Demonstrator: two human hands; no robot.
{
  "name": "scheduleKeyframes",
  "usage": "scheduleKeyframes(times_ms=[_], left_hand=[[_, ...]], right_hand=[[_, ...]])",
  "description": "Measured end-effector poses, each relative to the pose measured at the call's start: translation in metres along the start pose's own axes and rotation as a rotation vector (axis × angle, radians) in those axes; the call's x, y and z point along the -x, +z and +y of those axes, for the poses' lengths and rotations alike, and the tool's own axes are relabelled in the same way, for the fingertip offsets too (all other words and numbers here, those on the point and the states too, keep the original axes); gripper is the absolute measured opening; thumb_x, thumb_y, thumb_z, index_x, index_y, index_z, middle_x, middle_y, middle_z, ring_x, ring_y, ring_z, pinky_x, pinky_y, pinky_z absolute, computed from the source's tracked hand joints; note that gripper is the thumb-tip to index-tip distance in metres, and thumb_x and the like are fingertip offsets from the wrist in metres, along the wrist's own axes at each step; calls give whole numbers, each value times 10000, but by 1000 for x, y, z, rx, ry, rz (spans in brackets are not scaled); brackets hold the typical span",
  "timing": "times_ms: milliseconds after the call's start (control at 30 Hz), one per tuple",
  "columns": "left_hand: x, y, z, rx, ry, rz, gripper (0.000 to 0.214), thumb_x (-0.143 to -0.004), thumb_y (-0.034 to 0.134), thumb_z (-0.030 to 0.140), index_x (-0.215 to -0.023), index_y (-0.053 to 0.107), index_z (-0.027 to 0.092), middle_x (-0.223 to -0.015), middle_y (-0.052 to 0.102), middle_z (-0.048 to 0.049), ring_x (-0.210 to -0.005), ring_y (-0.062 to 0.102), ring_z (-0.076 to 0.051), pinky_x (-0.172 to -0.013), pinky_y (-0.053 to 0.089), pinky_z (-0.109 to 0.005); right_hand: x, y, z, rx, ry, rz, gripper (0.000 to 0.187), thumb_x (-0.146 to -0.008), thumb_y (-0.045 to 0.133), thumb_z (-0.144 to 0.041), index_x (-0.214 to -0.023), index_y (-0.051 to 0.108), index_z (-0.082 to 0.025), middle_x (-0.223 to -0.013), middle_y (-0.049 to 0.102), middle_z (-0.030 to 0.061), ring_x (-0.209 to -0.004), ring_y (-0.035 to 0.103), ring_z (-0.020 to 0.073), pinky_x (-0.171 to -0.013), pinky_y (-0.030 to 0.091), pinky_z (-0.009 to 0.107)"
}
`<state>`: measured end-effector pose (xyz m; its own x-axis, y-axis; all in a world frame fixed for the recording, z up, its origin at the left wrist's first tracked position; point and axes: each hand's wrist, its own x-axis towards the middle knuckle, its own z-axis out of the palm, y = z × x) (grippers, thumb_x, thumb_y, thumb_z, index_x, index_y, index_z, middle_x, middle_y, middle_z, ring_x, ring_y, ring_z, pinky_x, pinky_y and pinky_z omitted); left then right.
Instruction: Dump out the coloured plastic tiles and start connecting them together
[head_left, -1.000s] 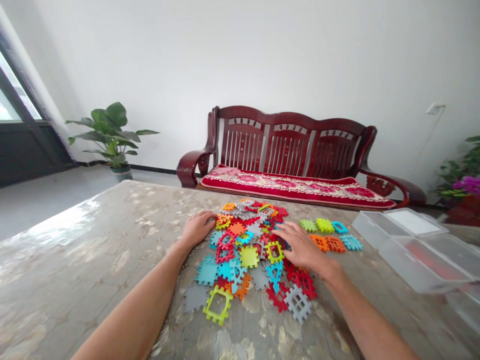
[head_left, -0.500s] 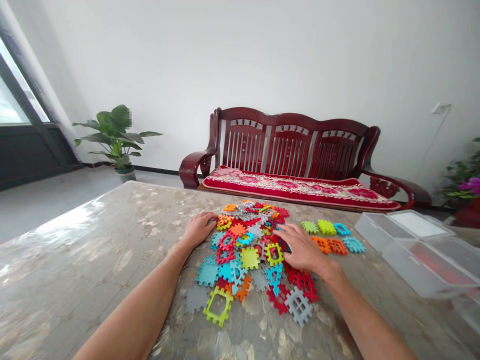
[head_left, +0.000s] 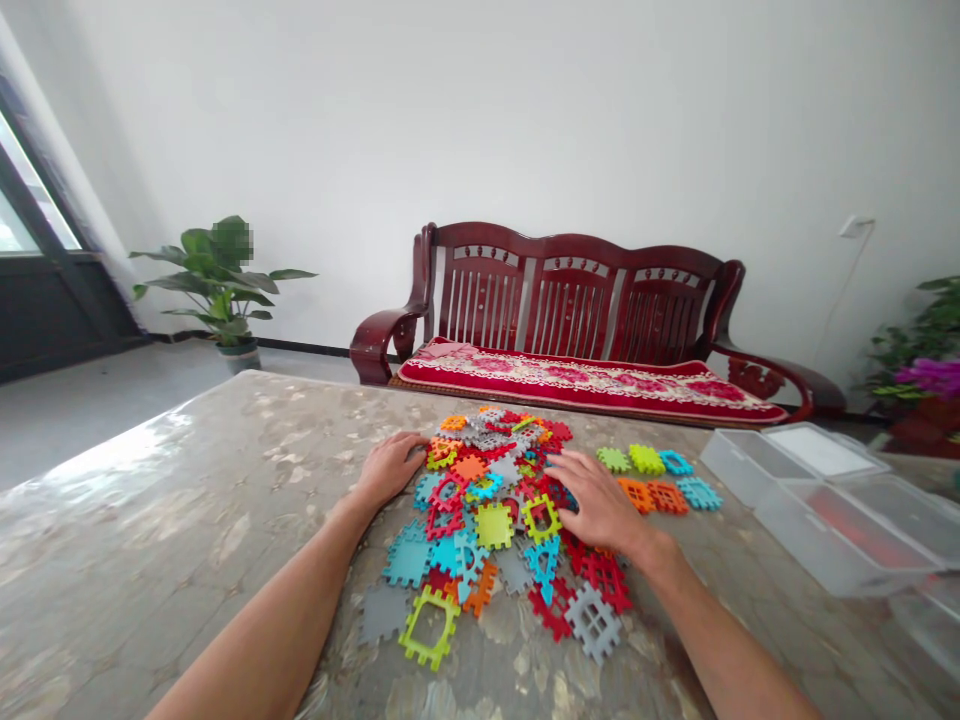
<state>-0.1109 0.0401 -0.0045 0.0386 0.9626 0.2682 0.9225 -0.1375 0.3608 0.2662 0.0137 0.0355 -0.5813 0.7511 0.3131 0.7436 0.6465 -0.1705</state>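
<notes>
A heap of flat, notched plastic building tiles in red, blue, green, orange and grey lies before me. My left hand (head_left: 390, 466) rests against the far left edge of the heap, fingers stretched out and nothing held. On the right side, my right hand (head_left: 594, 502) lies over red tiles with its fingers apart. Near its thumb is a lime-green frame tile (head_left: 551, 517). A solid lime-green tile (head_left: 493, 526) sits mid-heap. Closer to me are a green frame tile (head_left: 430, 628), a grey window tile (head_left: 593, 622) and a blue tile (head_left: 409, 554).
Right of the heap, two short rows of tiles include an orange window tile (head_left: 667, 497) and a blue window tile (head_left: 700, 493). Clear plastic boxes (head_left: 806, 535) stand at the table's right. Behind the patterned tabletop (head_left: 187, 540) is a wooden bench (head_left: 570, 300).
The view has shifted slightly, so everything sits a little further left and lower. Both hands keep about the same places at the heap; no tile has visibly moved.
</notes>
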Motion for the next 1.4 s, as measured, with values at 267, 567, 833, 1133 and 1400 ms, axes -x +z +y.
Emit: scheduleKeyframes(times_ms=[267,567,833,1133,1400], left_hand=[[1,-1,2,15,-1,21,373,-881,459,341,-1149,706,264,-1272,679,-53,-1185,608,-237,-1059,427,-362],[-1,3,-5,-2,26,14,400,-879,440,386,-1161,698,267,-1276,679,-45,-1185,614,-244,-1052,435,-353],[-3,3,-6,-10,27,1,449,-877,404,423,-1163,702,246,-1290,671,-69,-1183,616,-278,-1049,442,-395],[-4,5,-10,-32,30,-18,487,-886,384,459,-1206,686,249,-1300,660,-70,-1206,599,-270,-1057,432,-386],[-5,7,-13,-34,36,-14,491,-886,388,458,-1203,689,235,-1307,658,-78,-1198,604,-264,-1058,430,-378]], right_hand=[[1,-8,-5,-83,15,65,572,-703,606,-173,-1272,634,-220,-1395,591,91,-1344,457,283,-1151,340,514],[2,-34,26,-190,209,132,533,-720,602,-198,-1252,636,-209,-1274,646,101,-1175,605,253,-1048,470,425],[22,-64,90,-213,443,197,547,-729,620,-239,-1272,614,-177,-1275,649,127,-1087,654,255,-932,540,403],[42,-66,116,-87,533,63,533,-685,638,-208,-1213,665,-138,-1206,691,149,-1054,665,294,-964,499,435],[42,-53,113,-185,522,8,552,-670,634,-207,-1219,674,-162,-1213,700,116,-1031,672,270,-937,508,385]])
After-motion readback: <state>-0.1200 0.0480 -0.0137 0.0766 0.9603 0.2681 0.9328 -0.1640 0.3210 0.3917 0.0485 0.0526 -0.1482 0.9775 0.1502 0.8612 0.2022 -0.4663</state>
